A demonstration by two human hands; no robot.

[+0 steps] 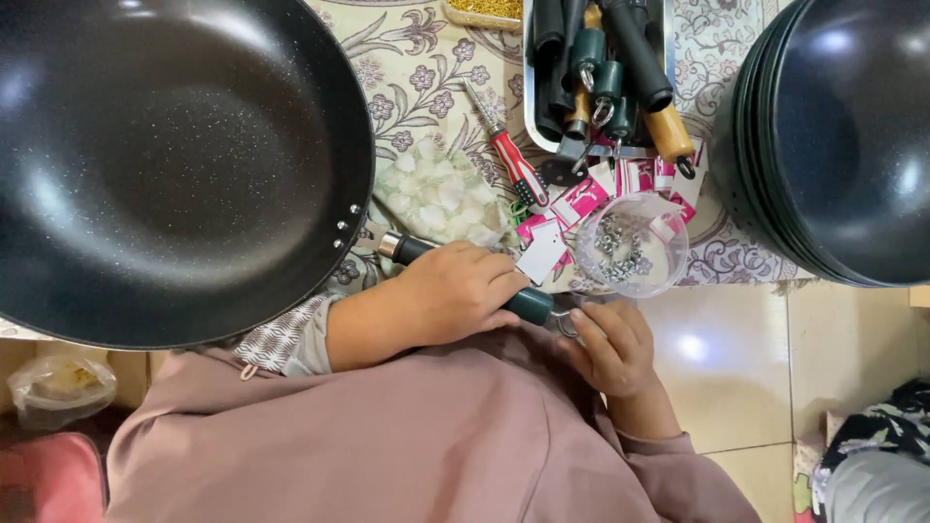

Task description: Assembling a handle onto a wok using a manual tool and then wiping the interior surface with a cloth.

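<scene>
Pan: black wok (165,165) fills the upper left, its dark green handle (465,281) running down and right toward the person.
Left hand: left hand (455,295) wrapped around the handle's middle.
Right hand: right hand (610,344) pinches the metal ring at the handle's end.
Nearby: clear cup of screws (630,247), red screwdriver (513,165), tray of spare handles (601,68), stacked pans (843,136).

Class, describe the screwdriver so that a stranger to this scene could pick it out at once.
Start at the metal tray of pan handles at the top. Just left of it, on the floral cloth, lies the screwdriver. Its red handle and bare metal shaft set it apart from the dark handles.
</scene>
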